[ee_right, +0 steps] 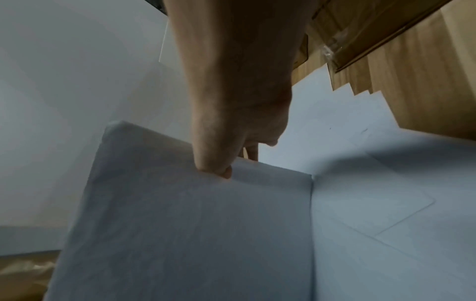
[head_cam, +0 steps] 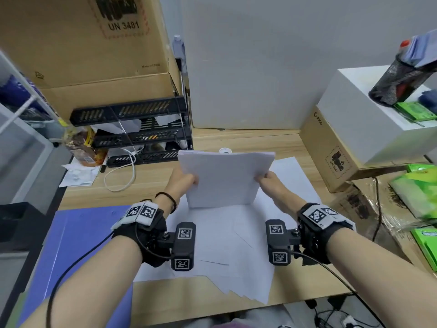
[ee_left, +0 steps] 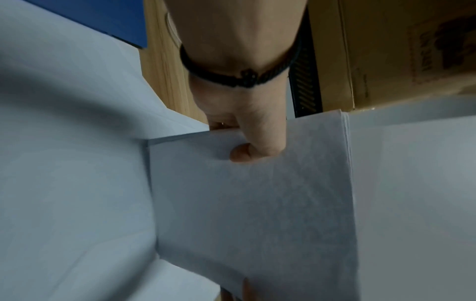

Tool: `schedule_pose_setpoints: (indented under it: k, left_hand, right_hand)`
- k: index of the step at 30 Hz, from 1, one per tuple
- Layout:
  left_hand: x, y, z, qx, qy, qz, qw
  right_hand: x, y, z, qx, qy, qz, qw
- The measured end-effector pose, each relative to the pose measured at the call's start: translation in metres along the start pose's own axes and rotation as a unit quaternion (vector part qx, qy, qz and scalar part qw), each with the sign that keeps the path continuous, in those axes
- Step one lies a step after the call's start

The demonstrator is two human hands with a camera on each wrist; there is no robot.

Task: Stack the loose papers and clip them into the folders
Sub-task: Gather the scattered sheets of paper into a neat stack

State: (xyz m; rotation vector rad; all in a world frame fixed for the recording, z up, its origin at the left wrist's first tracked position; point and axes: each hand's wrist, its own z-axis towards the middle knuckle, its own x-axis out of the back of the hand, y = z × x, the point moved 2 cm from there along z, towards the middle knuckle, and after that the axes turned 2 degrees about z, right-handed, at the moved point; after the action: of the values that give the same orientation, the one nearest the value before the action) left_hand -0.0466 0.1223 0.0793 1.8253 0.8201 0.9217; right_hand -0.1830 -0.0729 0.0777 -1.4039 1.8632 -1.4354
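Note:
A stack of white papers stands upright on its lower edge on the desk, over more loose sheets spread flat. My left hand pinches the stack's left edge, thumb on the near face. My right hand pinches the right edge, thumb pressed on the paper stack. A blue folder lies flat at the desk's left, beside the loose sheets. The fingers behind the stack are hidden.
A black tiered tray rack and a large cardboard box stand at the back left, with a white cable in front. Boxes and green packets crowd the right. A white wall panel rises behind.

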Motion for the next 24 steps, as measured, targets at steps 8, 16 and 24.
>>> schedule_pose_setpoints:
  k: [8,16,24]
  left_hand:
    - [0.049,0.047,0.025,-0.114,0.158,0.077,0.978]
    - [0.016,0.038,0.004,-0.106,-0.192,0.229,0.949]
    - [0.067,-0.015,0.012,-0.011,-0.094,0.127,0.987]
  right_hand:
    - [0.014,-0.052,0.01,0.099,-0.057,-0.166,0.98]
    - [-0.017,-0.041,0.007,0.12,-0.174,-0.314,0.926]
    - [0.013,0.005,-0.011,-0.046,-0.275,-0.283,0.918]
